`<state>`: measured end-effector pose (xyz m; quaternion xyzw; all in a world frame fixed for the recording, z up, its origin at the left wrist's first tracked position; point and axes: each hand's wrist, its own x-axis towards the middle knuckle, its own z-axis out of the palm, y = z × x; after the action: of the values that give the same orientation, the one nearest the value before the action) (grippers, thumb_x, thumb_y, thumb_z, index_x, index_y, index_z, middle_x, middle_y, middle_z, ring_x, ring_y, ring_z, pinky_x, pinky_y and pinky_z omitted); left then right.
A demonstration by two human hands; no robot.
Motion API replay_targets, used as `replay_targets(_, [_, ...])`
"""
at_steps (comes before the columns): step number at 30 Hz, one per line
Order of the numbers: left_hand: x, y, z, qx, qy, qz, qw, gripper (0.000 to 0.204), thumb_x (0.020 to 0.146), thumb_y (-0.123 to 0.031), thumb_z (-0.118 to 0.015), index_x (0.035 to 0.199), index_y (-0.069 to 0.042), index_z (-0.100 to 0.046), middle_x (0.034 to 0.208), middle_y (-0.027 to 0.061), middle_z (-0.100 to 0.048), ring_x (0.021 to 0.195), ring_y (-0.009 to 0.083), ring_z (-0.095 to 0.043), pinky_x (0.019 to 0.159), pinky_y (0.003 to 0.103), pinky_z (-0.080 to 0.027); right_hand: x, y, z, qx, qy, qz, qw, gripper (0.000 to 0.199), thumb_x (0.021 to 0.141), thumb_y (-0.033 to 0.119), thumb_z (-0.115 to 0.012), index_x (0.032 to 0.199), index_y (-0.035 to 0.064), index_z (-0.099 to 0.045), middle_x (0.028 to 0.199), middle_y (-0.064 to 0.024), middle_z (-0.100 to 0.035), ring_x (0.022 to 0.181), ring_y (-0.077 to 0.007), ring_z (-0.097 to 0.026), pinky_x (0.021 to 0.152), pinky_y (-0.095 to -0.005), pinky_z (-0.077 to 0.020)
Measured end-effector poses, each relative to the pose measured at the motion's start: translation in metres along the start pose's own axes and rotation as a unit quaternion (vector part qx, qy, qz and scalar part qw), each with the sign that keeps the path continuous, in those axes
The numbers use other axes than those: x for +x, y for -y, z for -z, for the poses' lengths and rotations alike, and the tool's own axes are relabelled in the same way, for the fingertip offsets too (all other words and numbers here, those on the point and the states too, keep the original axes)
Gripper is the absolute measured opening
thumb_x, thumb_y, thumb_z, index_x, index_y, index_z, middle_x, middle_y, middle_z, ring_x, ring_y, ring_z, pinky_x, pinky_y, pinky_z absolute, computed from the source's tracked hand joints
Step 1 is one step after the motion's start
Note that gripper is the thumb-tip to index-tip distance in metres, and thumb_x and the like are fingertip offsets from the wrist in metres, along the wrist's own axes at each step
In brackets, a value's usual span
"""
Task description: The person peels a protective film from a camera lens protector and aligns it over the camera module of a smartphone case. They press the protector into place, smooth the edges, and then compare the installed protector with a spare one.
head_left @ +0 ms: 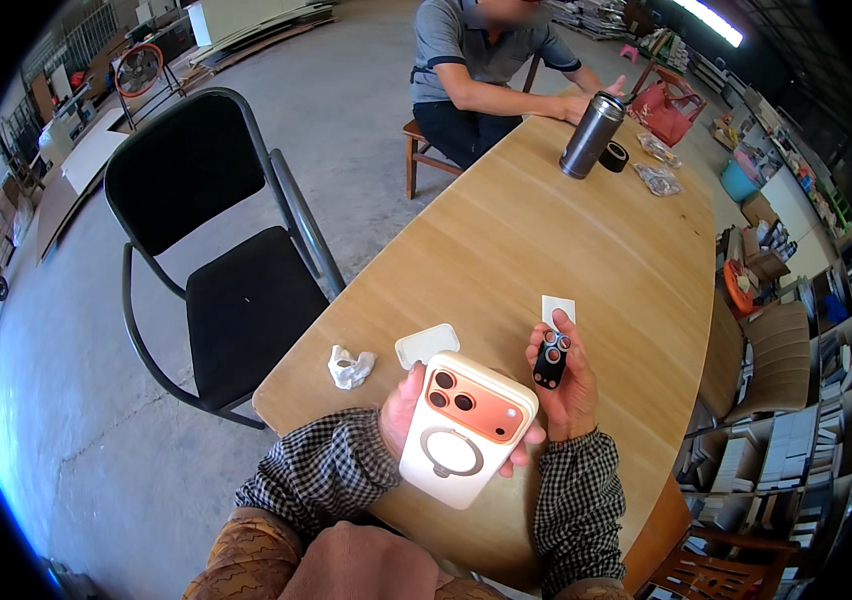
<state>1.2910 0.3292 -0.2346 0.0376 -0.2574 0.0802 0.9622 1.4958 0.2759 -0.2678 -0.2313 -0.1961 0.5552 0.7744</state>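
Here the left hand holds a smartphone back-side up, its fingers wrapped around the edges of the white case, whose ring mount sits below the orange camera block. The phone's long axis runs from the person's lap up and slightly to the right, with the camera end farthest from the body. Just to the right of that end, the right hand pinches a small black lens protector piece with three round rings, fingers closed on its sides; it looks like a camera-lens cover frame, though the view is too small to be sure. The piece stands nearly upright, close beside the phone's camera block but not touching it, so the right hand is the nearer one to that corner. On the pale wooden table beyond the hands lie a white tray-like packet, a crumpled white wipe near the edge, and a small white card behind the right hand. Farther up the table stand a steel flask, a black tape roll and clear bags, where another person sits. A black chair stands to the left on the concrete floor of a warehouse room with shelving along the right wall.
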Motion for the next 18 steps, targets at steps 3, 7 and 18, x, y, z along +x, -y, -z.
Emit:
replay_targets(3, [0.001, 0.0, 0.005, 0.006, 0.008, 0.011, 1.0, 0.1, 0.079, -0.072, -0.05, 0.141, 0.004, -0.03, 0.136, 0.0355, -0.037, 0.118, 0.0434, -0.049, 0.099, 0.049, -0.041, -0.002, 0.0, -0.003, 0.009, -0.015, 0.006, 1.0, 0.062, 0.081, 0.018, -0.072, 0.132, -0.0013, -0.043, 0.116, -0.0186, -0.053, 0.104, -0.0263, -0.058, 0.09, -0.0361, -0.0522])
replay_targets(7, [-0.009, 0.0, 0.014, -0.021, 0.03, -0.005, 0.999, 0.108, 0.07, -0.084, -0.047, 0.144, -0.007, -0.03, 0.136, 0.0374, -0.035, 0.118, 0.0505, -0.046, 0.099, 0.057, -0.039, 0.0, -0.003, 0.0, 0.016, -0.012, 0.003, 1.0, 0.065, 0.079, 0.019, -0.074, 0.132, -0.0006, -0.042, 0.118, -0.0205, -0.053, 0.104, -0.0276, -0.058, 0.089, -0.037, -0.0519])
replay_targets(18, [-0.014, -0.006, 0.022, 0.013, 0.028, 0.005, 0.999, 0.099, 0.071, -0.085, -0.043, 0.144, -0.018, -0.033, 0.137, 0.0382, -0.032, 0.121, 0.0519, -0.042, 0.099, 0.06, -0.036, 0.003, 0.004, -0.009, 0.002, -0.032, -0.022, 0.999, 0.055, 0.081, 0.013, -0.069, 0.129, 0.0003, -0.044, 0.112, -0.019, -0.057, 0.101, -0.0256, -0.059, 0.088, -0.0347, -0.0523])
